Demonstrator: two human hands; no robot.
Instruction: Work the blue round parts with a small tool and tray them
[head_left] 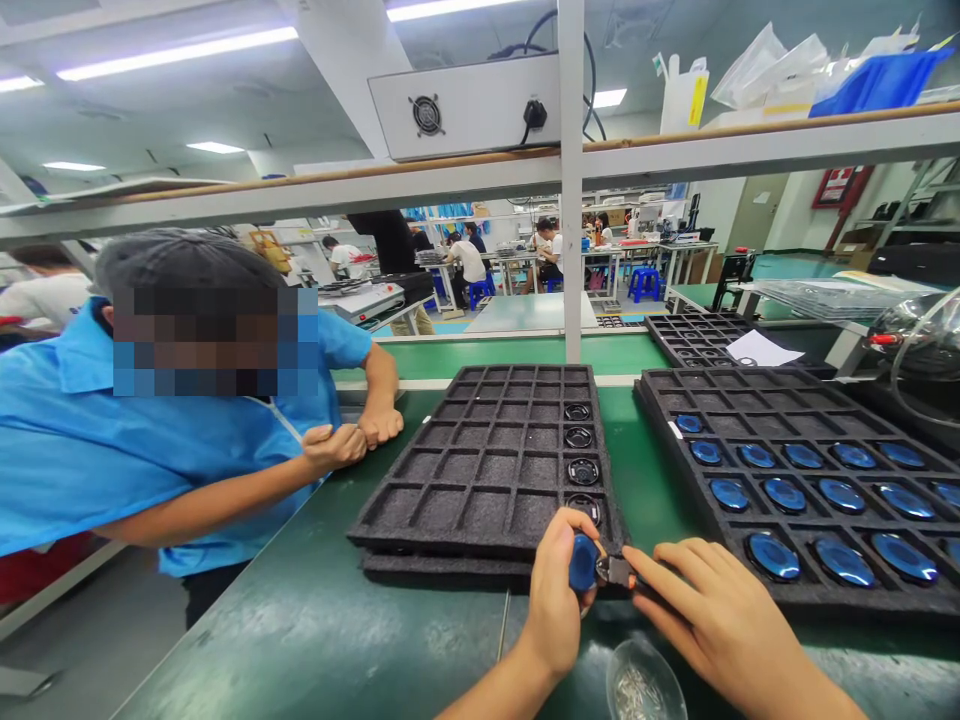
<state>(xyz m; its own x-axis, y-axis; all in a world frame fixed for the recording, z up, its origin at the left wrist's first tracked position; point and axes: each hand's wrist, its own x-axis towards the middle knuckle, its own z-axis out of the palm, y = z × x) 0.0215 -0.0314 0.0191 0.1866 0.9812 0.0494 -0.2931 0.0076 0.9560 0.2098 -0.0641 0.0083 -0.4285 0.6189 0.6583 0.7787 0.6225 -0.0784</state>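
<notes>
Left hand (556, 590) gripping blue disc (582, 563), right hand (701, 600) pinching perhaps a clip (616, 570)

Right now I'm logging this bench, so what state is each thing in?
left hand: closed around a blue disc
right hand: pinching a small metal part against the disc
left foam tray: mostly empty, four round parts in one column
right foam tray: rows filled with blue discs
clear dish: holds small metal pieces

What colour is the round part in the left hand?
Blue; the round part shows clearly in the head view.
</notes>
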